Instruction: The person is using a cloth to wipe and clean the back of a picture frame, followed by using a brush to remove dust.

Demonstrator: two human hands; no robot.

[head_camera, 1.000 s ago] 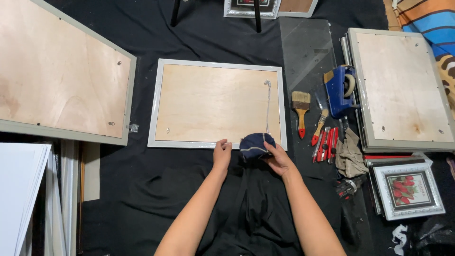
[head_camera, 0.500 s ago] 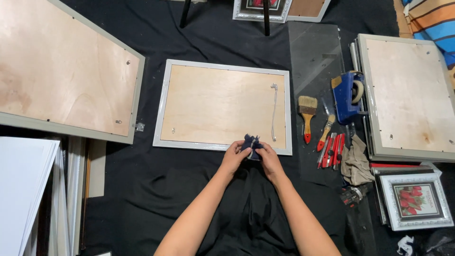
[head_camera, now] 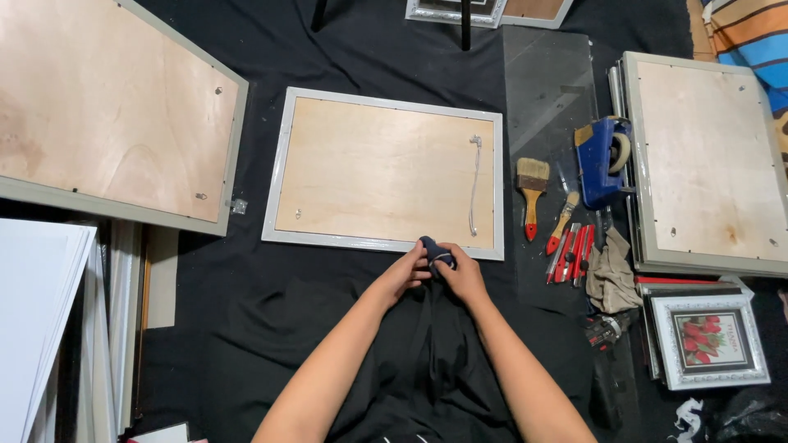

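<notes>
My fingers (head_camera: 427, 271) cover most of the dark blue cloth (head_camera: 435, 248) bunched between them. Far left of them, the big frame (head_camera: 107, 123) and white sheets (head_camera: 33, 328) run off the edge.

Cloth bundle (head_camera: 435, 249): navy blue, held between both hands. Floor covering (head_camera: 246, 328): black fabric. Centre frame (head_camera: 279, 172): pale grey-white border, light plywood back, white cord (head_camera: 474, 182). Large brush (head_camera: 532, 194): tan bristles, orange handle with red tip. Tape dispenser (head_camera: 599, 160): blue, with a beige roll. Small framed picture (head_camera: 711, 340): white ornate border, red flowers. Rag (head_camera: 609, 275): khaki. Striped fabric (head_camera: 751, 37): orange and blue.
</notes>
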